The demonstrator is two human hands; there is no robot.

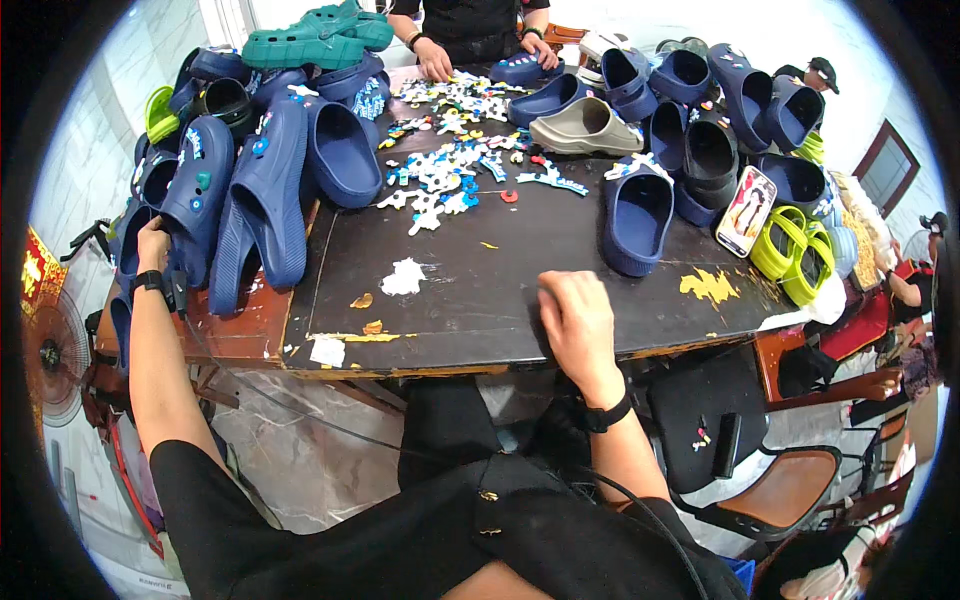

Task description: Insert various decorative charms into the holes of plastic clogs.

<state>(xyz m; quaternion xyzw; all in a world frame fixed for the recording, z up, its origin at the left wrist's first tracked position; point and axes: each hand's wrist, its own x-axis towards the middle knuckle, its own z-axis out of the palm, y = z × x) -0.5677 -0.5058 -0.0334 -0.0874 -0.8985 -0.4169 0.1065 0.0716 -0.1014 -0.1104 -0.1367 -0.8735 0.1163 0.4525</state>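
Note:
At the left edge of the table my left hand (152,246) is closed on the rim of a navy clog (130,240) in the heap of shoes; part of its fingers is hidden. Beside it lean more navy clogs, one with small charms (197,195) on its upper. My right hand (578,318) rests near the table's front edge, back up, with the fingers curled under and nothing seen in them. A single navy clog (638,225) with pale charms at its toe stands beyond it to the right. Loose shoe charms (440,178), white, blue and coloured, lie mid-table.
Across the dark table (480,290), a co-worker's hands (433,60) are at the charms and a clog. A grey clog (587,128), a phone (746,212) and lime green sandals (795,258) lie right. Green clogs (315,40) top the left heap. A cable (290,410) hangs before me.

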